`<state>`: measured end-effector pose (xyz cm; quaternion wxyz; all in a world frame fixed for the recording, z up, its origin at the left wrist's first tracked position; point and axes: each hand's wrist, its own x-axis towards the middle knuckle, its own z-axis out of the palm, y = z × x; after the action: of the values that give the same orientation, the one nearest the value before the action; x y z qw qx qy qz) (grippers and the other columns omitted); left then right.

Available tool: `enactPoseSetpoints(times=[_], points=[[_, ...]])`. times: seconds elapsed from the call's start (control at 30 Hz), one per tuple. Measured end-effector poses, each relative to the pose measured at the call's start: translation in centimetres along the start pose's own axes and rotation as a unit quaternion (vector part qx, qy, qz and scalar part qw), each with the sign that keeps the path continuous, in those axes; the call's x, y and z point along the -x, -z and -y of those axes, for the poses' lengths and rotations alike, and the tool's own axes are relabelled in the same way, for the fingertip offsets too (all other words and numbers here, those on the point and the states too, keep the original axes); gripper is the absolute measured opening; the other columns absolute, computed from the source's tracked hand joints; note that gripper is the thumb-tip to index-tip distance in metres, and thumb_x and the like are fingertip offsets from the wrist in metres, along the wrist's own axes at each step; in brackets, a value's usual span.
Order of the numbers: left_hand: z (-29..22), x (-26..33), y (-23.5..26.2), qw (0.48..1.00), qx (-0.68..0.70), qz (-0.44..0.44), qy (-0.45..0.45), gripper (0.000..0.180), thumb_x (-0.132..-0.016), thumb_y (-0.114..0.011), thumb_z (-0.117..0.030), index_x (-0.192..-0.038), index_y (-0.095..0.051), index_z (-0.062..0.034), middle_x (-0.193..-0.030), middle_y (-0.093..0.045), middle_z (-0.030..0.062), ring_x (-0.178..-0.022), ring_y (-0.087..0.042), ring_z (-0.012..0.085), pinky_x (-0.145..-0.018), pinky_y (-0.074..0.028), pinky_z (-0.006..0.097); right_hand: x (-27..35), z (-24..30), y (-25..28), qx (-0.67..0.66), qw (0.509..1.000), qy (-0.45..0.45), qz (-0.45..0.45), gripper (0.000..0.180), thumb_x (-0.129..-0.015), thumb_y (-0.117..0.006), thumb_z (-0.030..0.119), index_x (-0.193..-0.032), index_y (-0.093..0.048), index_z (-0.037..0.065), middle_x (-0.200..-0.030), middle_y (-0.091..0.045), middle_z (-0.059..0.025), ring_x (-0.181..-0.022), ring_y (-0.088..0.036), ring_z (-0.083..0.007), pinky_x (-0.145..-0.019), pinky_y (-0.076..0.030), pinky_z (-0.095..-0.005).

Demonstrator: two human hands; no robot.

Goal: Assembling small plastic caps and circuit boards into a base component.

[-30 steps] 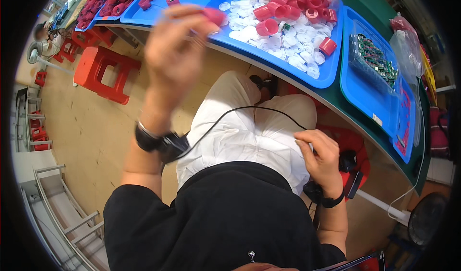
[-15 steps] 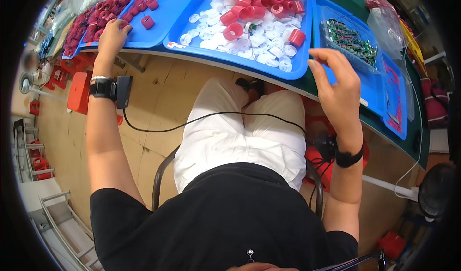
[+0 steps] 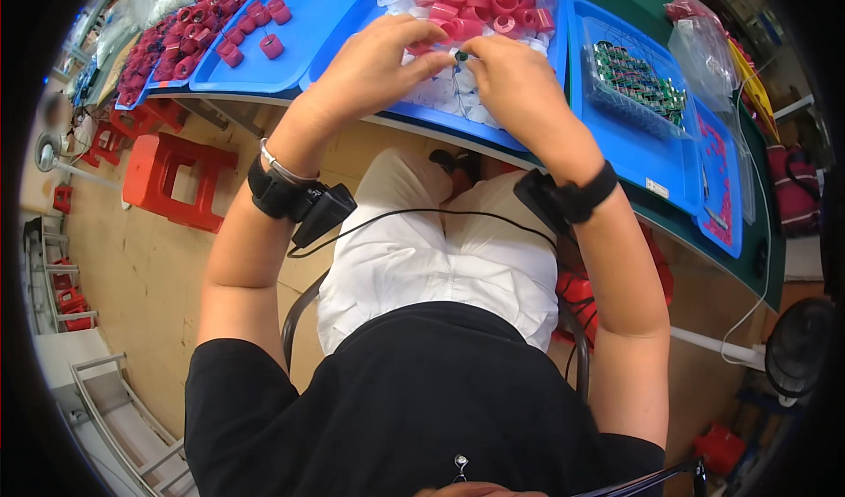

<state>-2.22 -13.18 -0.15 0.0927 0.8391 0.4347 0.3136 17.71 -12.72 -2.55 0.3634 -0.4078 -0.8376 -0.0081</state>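
**A:** What do the hands have?

**B:** From my feed, my left hand [image 3: 374, 61] and right hand [image 3: 515, 79] meet fingertip to fingertip over the middle blue tray [image 3: 563, 101]. Both grips are narrow, pinched on one small dark part [image 3: 460, 56] held between them.

**A:** And around it?

**B:** Just behind sits a clear bag of red rings [image 3: 480, 0]; white caps [image 3: 458, 96] lie in the tray beneath. A clear box of green parts [image 3: 638, 79] is on the right-hand tray, loose red rings [image 3: 189, 44] on the trays to the left, all on the green bench [image 3: 748, 224].
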Motion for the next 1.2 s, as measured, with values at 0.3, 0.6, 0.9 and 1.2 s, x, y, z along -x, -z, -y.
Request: enactPoseSetpoints(times=[0.3,0.6,0.9,1.2], points=[[1.4,1.6,-0.5,0.996,0.088,0.012,0.024,0.038,-0.084,-0.072,-0.015,-0.117,-0.060,0.0006,-0.101,-0.066,0.0101,-0.097,-0.062,0.0196,-0.087,-0.047,0.032,-1.7,0.3,-1.3,0.047,0.994,-0.050,0.081,0.023,-0.083,-0.066,0.021,-0.101,-0.065,0.007,-0.096,-0.065,-0.0137,-0.089,-0.064,-0.0318,-0.076,-0.050,-0.0417],[-3.0,5.0,-0.2,0.897,0.410,-0.100,0.133,0.026,-0.089,-0.069,-0.014,-0.108,-0.058,0.0006,-0.085,-0.064,0.0048,-0.079,-0.062,0.0109,-0.072,-0.052,0.025,-0.9,2.4,3.2,-0.193,0.960,-0.199,-0.027,0.025,-0.081,-0.068,0.013,-0.103,-0.064,0.002,-0.083,-0.068,-0.0110,-0.072,-0.066,-0.0174,-0.065,-0.050,-0.0289],[-8.2,12.2,-4.6,0.906,0.405,0.039,0.120,0.041,-0.078,-0.076,-0.004,-0.116,-0.062,-0.0032,-0.104,-0.050,0.0061,-0.095,-0.058,0.0141,-0.078,-0.053,0.027,13.5,6.3,5.9,-0.480,0.814,-0.299,0.129,0.029,-0.084,-0.064,-0.006,-0.112,-0.059,-0.002,-0.098,-0.062,-0.0048,-0.089,-0.060,-0.0102,-0.079,-0.049,-0.0248],[-9.7,12.5,-8.3,0.908,0.412,0.043,0.069,0.037,-0.078,-0.077,-0.007,-0.112,-0.064,-0.0049,-0.100,-0.053,0.0076,-0.086,-0.056,0.0156,-0.072,-0.049,0.027,18.8,4.9,3.7,-0.657,0.617,-0.427,0.070,0.021,-0.097,-0.054,0.008,-0.116,-0.056,-0.001,-0.107,-0.064,-0.0105,-0.098,-0.063,-0.0164,-0.088,-0.052,-0.0311]])
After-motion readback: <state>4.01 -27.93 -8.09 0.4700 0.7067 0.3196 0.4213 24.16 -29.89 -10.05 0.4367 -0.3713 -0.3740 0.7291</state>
